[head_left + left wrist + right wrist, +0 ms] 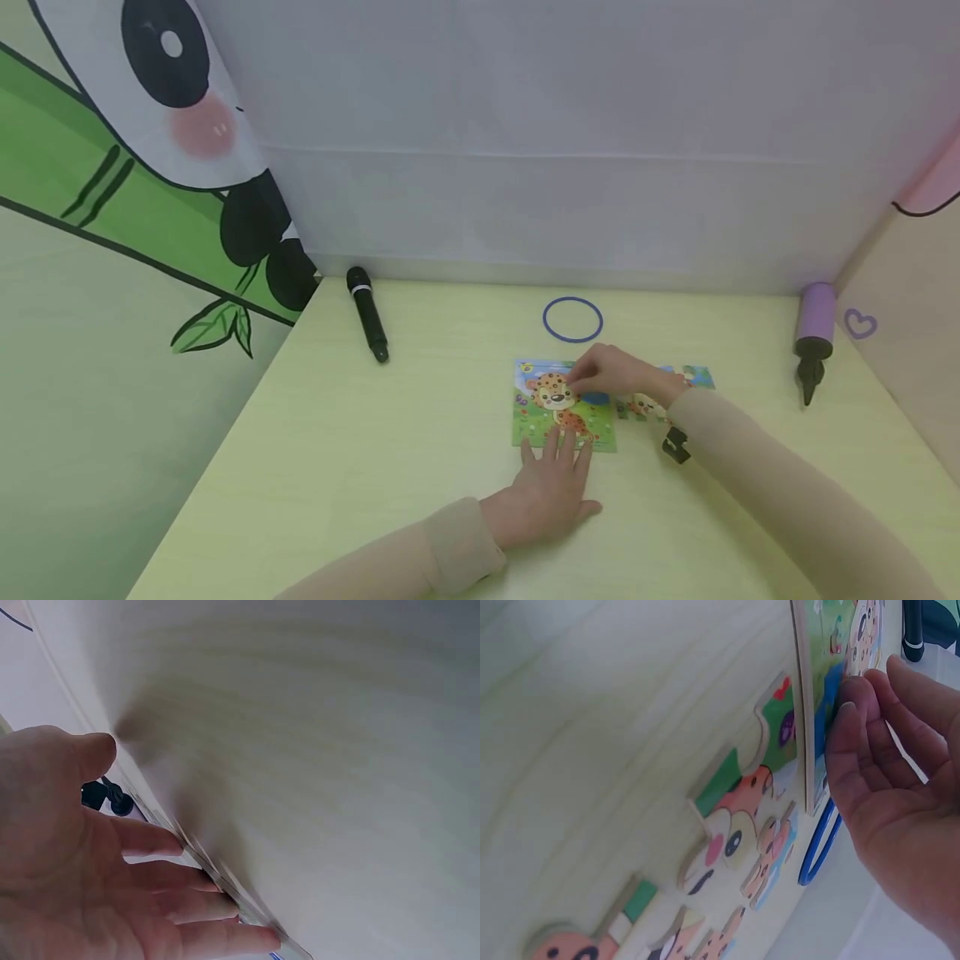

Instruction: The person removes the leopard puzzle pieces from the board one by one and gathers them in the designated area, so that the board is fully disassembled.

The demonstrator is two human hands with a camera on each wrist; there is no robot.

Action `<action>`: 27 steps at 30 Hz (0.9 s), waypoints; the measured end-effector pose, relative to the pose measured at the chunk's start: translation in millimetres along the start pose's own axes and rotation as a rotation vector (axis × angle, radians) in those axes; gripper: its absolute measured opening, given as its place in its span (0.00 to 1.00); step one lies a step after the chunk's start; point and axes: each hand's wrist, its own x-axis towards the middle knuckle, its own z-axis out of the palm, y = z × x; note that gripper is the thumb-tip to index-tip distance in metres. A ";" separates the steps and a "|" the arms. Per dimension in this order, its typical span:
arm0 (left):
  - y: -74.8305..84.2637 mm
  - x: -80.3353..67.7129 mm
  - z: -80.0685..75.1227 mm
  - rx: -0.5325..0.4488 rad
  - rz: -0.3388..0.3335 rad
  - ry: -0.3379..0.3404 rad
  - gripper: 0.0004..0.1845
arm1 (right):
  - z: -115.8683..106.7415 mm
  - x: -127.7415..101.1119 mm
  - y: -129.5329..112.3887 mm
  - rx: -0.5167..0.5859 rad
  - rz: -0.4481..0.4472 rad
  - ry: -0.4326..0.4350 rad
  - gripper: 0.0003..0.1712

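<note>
- The leopard puzzle board [564,407] lies flat on the pale yellow-green counter [360,450], about the middle of it, with its printed face up.
- The left hand [551,492] lies palm down on the counter at the near edge of the board, fingers straight and spread; the fingertips reach onto the board's lower border, and it grasps nothing.
- In the left wrist view the left hand [97,885] shows the same straight, relaxed fingers against the board's edge; the rest of that view is blurred.
- The right hand [615,371] hovers over the board's upper right part, fingers bent down to its surface; in the right wrist view the fingertips [851,724] touch the board's edge beside a blue patch.
- Whether the right hand pinches a piece I cannot tell; no piece shows clearly between the fingers.
- Loose puzzle pieces [660,396] lie on the counter just right of the board, partly hidden under the right wrist; the right wrist view shows them [735,825] printed with cartoon animal faces.
- A blue ring [573,320] lies flat on the counter just beyond the board, apart from it.
- A black microphone [367,314] lies well to the left, near the back wall.
- A purple balloon pump [813,337] lies at the far right of the counter.
</note>
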 end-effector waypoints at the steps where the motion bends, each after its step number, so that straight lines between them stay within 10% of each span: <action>1: -0.2 -0.4 -0.7 -0.010 -0.001 -0.004 0.41 | 0.4 1.0 0.5 0.000 0.001 0.002 0.10; 27: 2.8 5.9 -0.8 -0.044 -0.063 0.008 0.41 | 23.6 32.4 -22.3 0.017 -0.030 -0.001 0.05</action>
